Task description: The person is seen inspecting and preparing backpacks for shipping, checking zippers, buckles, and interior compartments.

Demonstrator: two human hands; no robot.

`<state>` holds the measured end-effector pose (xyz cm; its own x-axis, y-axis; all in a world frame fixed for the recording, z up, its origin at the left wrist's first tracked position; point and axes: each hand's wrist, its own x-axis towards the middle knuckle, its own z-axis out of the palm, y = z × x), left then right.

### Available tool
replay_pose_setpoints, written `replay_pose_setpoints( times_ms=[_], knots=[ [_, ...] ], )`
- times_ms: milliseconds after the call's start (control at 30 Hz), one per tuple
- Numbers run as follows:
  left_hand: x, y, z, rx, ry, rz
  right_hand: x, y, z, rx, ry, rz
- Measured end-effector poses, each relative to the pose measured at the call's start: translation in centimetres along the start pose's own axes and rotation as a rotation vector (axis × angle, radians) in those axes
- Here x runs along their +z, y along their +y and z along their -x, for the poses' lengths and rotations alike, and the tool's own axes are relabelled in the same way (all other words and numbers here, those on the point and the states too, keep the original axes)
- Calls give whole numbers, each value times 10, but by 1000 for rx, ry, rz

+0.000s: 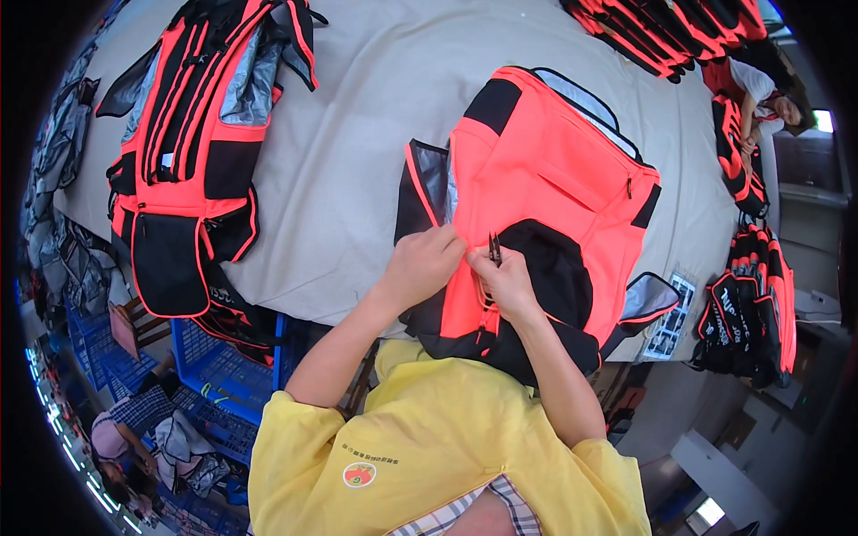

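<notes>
A coral-pink and black backpack (527,170) lies on the cloth-covered table in front of me, its silver-lined side pockets spread out. My left hand (429,259) is closed at the bag's left side, its fingertips pinching the pink fabric near a seam. Just beside it, my right hand (506,281) is closed around small dark thread snips (494,248), whose two narrow points stick up past the thumb. Both hands almost meet over the bag's lower left part. A zipper pull (483,338) hangs below my right hand.
Another coral and black backpack (192,170) lies on the table (357,116) at left. More bags (670,31) are piled at the far right and hang at the right edge (760,308). Blue crates (219,366) stand below left. Other people (764,98) are at the right and lower left.
</notes>
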<state>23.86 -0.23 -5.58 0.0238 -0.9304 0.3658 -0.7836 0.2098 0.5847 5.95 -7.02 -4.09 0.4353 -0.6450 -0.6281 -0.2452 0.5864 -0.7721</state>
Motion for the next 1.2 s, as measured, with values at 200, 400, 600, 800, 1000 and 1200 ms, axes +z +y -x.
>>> replay_pose_setpoints(
  times_ms=[200,400,600,800,1000,1200],
  knots=[
    [1,-7,-8,1,-159,66,-1,4,-1,-32,44,19],
    [16,-6,24,-830,-55,1078,-6,2,4,8,20,36],
    [10,15,18,-495,164,605,-4,0,3,-41,8,80],
    [14,7,12,-297,144,365,-3,-12,6,-127,25,309],
    [18,0,11,-295,43,431,0,-42,26,-631,155,926],
    [27,-2,16,-378,38,561,8,-59,35,-754,140,1473]
  ],
)
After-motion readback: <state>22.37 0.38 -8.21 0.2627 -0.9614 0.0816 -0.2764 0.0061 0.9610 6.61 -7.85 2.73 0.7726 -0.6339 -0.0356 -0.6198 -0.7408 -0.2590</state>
